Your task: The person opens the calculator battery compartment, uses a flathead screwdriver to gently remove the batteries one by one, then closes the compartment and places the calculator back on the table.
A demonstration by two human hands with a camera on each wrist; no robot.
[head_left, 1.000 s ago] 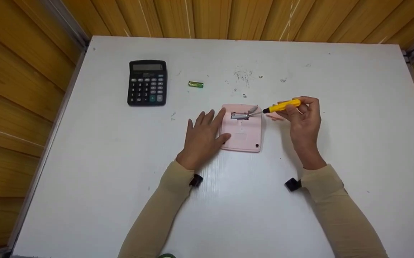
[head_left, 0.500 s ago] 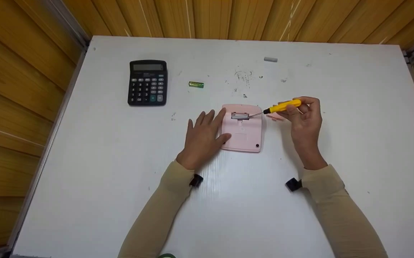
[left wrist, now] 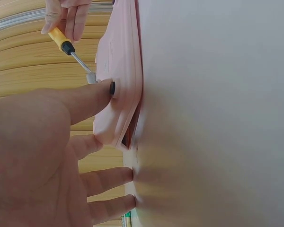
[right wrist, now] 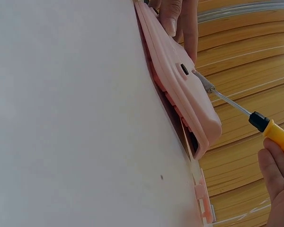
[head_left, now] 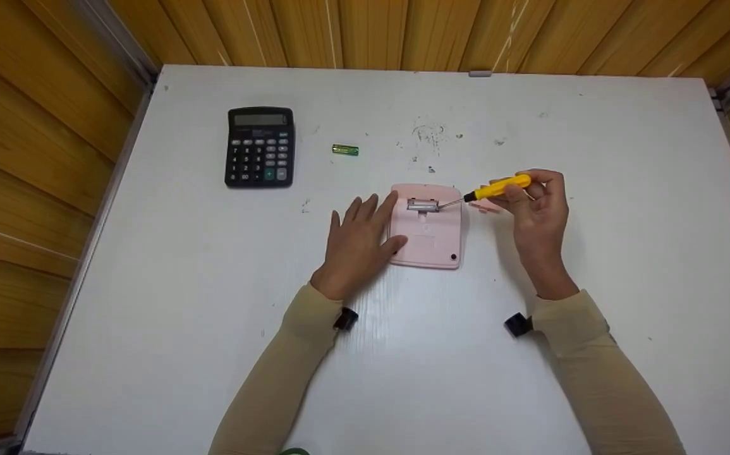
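Note:
A pink calculator (head_left: 431, 249) lies face down, its battery compartment uncovered. A grey battery (head_left: 423, 205) is at the compartment; both wrist views show it sticking up above the back at the screwdriver's tip. My left hand (head_left: 358, 249) rests along the calculator's left side with fingers spread, the thumb (left wrist: 92, 100) on its back beside a black foot. My right hand (head_left: 538, 215) holds a yellow screwdriver (head_left: 497, 188) between thumb and fingers, its metal shaft (right wrist: 231, 101) reaching the battery's right end. A pink battery cover (right wrist: 206, 198) lies right of the calculator, partly behind the right hand in the head view.
Another grey battery (head_left: 480, 74) sits at the table's far edge. To the far left stand a black calculator (head_left: 260, 146) and a green battery (head_left: 345, 150). A green curved thing (head_left: 294, 451) peeks in at the bottom edge. Wooden panelling (head_left: 371, 31) borders the table.
One grey battery has popped out of the compartment and travelled away to the table's far edge. The other stays by the screwdriver tip. Both hands have hardly moved.

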